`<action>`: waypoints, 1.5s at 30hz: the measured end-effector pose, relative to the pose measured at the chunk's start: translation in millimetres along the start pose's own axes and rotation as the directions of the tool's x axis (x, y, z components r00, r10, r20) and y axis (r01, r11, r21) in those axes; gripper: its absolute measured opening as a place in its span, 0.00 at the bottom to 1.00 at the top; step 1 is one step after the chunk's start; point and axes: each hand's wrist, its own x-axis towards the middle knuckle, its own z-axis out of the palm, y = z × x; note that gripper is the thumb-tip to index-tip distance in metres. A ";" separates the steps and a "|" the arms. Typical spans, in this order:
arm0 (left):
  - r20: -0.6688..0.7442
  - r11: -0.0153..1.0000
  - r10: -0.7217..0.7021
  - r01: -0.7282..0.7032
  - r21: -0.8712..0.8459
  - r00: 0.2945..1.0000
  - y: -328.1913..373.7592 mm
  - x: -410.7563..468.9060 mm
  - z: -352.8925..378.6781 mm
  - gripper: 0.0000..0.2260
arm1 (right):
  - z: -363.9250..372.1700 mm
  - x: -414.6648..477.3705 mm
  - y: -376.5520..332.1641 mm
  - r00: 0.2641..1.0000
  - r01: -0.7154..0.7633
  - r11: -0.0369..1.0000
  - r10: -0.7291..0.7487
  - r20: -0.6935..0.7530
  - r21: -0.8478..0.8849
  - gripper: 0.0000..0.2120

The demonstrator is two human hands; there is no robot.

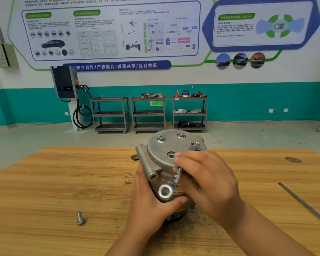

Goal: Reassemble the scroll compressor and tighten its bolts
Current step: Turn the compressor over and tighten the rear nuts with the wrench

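1. Fingers [187, 158] of right hand [205, 182]: curled round the shank of the wrench [177, 174], gripping it over the cover plate. Left hand [150, 198]: wrapped round the compressor [161, 154] body from the left, thumb pressed on its near side.
2. Edges and room: wooden table [44, 182] broad and open to the left of the hands. Far edge just behind the compressor, grey floor beyond. Right side open as far as the metal rod [303, 202].
3. Compressor: mid-table, tilted, round cover plate facing up and toward the camera, held between both hands. Far end of wrench on the rim bolt [195, 144] at the plate's right edge. Ring end free over the label, just above the left thumb. Two seated bolts [161, 139] along the far rim. Open bolt hole [171, 155] just beside the right fingertips.
4. Around: loose bolt [80, 218] standing head-down, well apart, left of the left hand. Metal rod lying slantwise, well apart from the right hand. Three grey carts [111, 113] and a wall charger [65, 82] along the far wall.
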 end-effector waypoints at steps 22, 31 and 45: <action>-0.050 0.998 0.028 -0.025 0.063 0.998 -2.4 -0.4 -0.5 0.55 | -40.0 38.6 42.1 0.569 -0.503 0.303 0.821 0.046 0.810 0.09; -0.044 0.997 0.029 -0.026 0.067 0.999 -1.8 -0.7 -0.4 0.55 | -27.1 24.0 62.1 0.362 -0.536 -0.087 0.875 0.321 0.840 0.10; -0.034 0.998 0.030 -0.028 0.047 0.999 -0.7 -1.2 -1.7 0.55 | -11.4 1.9 44.4 0.308 -0.337 -0.146 0.916 0.255 0.930 0.12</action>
